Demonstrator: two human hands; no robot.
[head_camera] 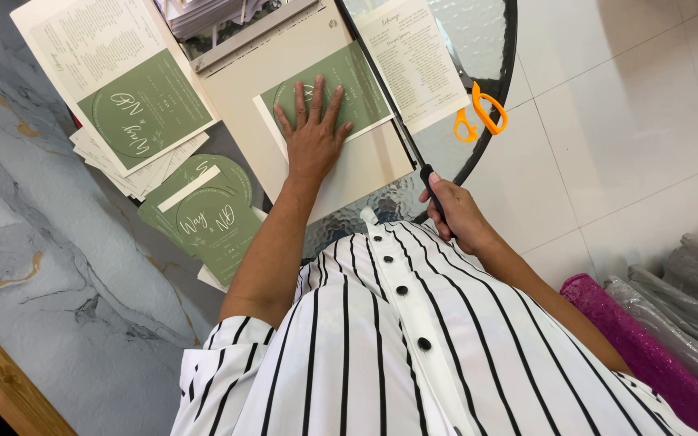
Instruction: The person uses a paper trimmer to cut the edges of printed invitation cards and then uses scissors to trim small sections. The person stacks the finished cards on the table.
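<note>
Striped shirt (381, 355) of mine fills the bottom. Left hand (313, 133) lies flat with open fingers on the green printed card (357, 85), which rests on the beige cutter board (284, 64). Right hand (458, 214) is closed around the black cutter handle (430, 182). Orange scissors (480, 113) lie near

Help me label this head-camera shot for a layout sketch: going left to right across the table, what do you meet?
Large green-and-cream printed sheet → stack of arch-shaped green cards → left hand flat on a green card → right hand gripping the cutter's black handle → orange scissors.
</note>
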